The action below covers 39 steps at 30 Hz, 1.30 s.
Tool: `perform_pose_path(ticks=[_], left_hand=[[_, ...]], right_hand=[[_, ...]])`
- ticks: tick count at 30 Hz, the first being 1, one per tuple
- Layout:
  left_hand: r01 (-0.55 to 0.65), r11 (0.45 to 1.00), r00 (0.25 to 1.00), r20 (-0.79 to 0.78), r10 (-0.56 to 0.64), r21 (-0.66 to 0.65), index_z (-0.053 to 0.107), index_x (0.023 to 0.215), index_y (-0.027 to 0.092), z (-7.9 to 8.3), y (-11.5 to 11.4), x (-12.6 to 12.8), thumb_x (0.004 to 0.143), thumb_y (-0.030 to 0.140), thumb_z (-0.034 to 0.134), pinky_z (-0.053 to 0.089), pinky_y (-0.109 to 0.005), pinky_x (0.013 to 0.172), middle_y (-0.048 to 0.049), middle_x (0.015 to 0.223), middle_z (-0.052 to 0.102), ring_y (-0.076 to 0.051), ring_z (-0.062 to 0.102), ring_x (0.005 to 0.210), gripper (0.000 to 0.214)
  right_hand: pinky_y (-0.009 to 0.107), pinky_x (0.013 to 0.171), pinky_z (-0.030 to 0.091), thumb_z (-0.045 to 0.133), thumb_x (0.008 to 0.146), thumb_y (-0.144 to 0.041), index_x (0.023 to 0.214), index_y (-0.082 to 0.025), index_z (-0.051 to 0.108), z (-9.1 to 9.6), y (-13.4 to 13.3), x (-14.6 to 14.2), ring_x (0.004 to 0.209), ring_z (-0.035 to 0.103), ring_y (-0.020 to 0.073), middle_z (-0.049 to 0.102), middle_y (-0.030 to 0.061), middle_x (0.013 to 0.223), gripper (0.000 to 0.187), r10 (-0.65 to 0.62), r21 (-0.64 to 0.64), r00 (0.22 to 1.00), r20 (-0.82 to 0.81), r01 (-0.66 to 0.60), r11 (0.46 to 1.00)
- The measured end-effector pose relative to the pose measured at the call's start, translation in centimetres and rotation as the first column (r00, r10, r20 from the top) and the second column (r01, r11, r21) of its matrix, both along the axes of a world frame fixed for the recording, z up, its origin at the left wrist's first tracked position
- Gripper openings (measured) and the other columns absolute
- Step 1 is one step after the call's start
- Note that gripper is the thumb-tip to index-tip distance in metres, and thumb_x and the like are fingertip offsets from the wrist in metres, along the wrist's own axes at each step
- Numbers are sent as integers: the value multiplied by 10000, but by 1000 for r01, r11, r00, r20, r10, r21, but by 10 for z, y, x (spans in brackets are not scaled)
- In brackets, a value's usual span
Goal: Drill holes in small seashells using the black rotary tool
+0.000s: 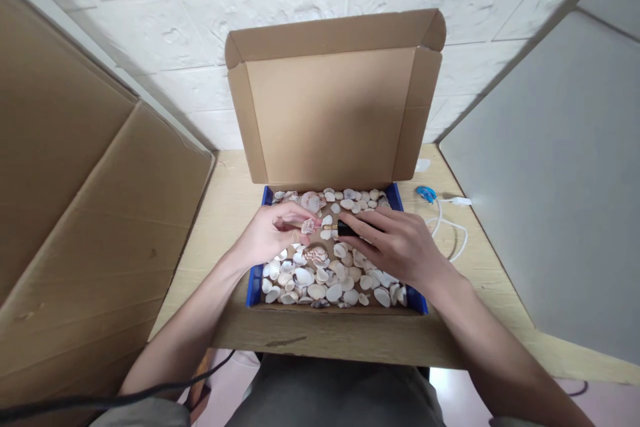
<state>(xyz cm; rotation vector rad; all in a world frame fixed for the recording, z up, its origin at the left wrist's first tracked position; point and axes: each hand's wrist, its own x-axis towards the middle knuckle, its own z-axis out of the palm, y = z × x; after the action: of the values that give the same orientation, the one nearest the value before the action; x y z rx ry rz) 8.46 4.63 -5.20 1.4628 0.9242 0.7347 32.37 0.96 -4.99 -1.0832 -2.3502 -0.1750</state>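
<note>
L hand (273, 233) pinches small shell (307, 227) over box (255, 287); R hand (397, 240) grips black tool (346, 228), tip nr shell. Loose pinch could let tip slip, jab L hand; hard push might chip shell.

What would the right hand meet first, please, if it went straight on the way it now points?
With its black tool leading, the right hand would probably first meet the shell held in the left hand, though whether the tool already touches it is hard to tell.
</note>
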Motion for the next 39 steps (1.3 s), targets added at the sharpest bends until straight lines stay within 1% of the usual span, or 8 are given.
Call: perform_pose_path(ticks=[5, 8, 13, 16, 20, 27, 33, 39], left_hand=[[8, 1000, 999, 44, -8, 5, 665, 888, 156, 0, 0, 0, 678, 130, 757, 594, -279, 716, -77, 942, 748, -207, 714, 899, 232], [8, 1000, 999, 42, -8, 4, 664, 879, 155, 0, -1, 0, 678, 138, 759, 596, -287, 735, -80, 943, 751, -208, 717, 900, 222], [-7, 1000, 998, 57, 8, -6, 659, 858, 149, 3, 0, 1, 684, 158, 761, 602, -289, 716, -87, 929, 758, -208, 726, 874, 202], [-17, 1000, 998, 63, 17, -12, 654, 851, 146, 4, 0, 2, 683, 149, 761, 603, -276, 682, -89, 922, 761, -209, 728, 871, 199], [-20, 1000, 998, 65, 19, 6, 653, 855, 147, 4, 0, 1, 674, 147, 768, 601, -287, 733, -90, 947, 759, -217, 721, 911, 214], [-8, 1000, 999, 49, 8, 11, 653, 851, 151, 2, 0, 1, 664, 173, 780, 606, -306, 744, -91, 951, 756, -222, 722, 901, 227], [-6, 1000, 994, 105, 7, -5, 671, 850, 160, 3, 1, 2, 649, 85, 764, 597, -255, 717, -53, 879, 765, -173, 729, 828, 234], [-5, 1000, 992, 123, 6, -11, 668, 838, 161, 2, -1, 2, 646, 109, 776, 600, -267, 700, -58, 875, 764, -177, 728, 796, 226]], right_hand=[[267, 619, 428, 604, 880, -280, 1076, -184, 658, 3, 2, 0, 698, 581, 131, 700, 21, 825, 224, 8, 88, 1000, 6, -9, 996], [266, 613, 428, 601, 882, -294, 1085, -191, 657, 2, 1, 1, 705, 588, 131, 696, 21, 827, 235, 14, 57, 1000, -9, -13, 998], [249, 512, 365, 508, 932, -386, 1053, -169, 659, -3, -1, -1, 593, 563, 101, 652, 2, 691, 291, -17, -39, 1000, -2, 16, 999], [255, 507, 354, 528, 925, -370, 1047, -158, 658, -4, -1, -2, 595, 566, 101, 650, 1, 702, 278, -21, 14, 1000, -3, 21, 1000], [254, 529, 366, 567, 904, -357, 1047, -171, 659, -3, 0, -3, 610, 566, 102, 662, -1, 724, 252, -30, 76, 1000, -9, 31, 997], [259, 576, 398, 607, 878, -335, 1072, -177, 655, -2, 1, -1, 669, 570, 121, 671, 16, 782, 255, -18, 58, 999, -26, 19, 998], [265, 617, 423, 592, 888, -327, 1086, -186, 647, -2, 2, -1, 695, 569, 128, 686, 26, 832, 249, -21, 58, 1000, -9, 22, 998], [248, 487, 353, 529, 914, -363, 1056, -157, 661, -5, -1, -3, 563, 554, 105, 643, 4, 676, 282, -41, -77, 995, -89, 34, 996]])
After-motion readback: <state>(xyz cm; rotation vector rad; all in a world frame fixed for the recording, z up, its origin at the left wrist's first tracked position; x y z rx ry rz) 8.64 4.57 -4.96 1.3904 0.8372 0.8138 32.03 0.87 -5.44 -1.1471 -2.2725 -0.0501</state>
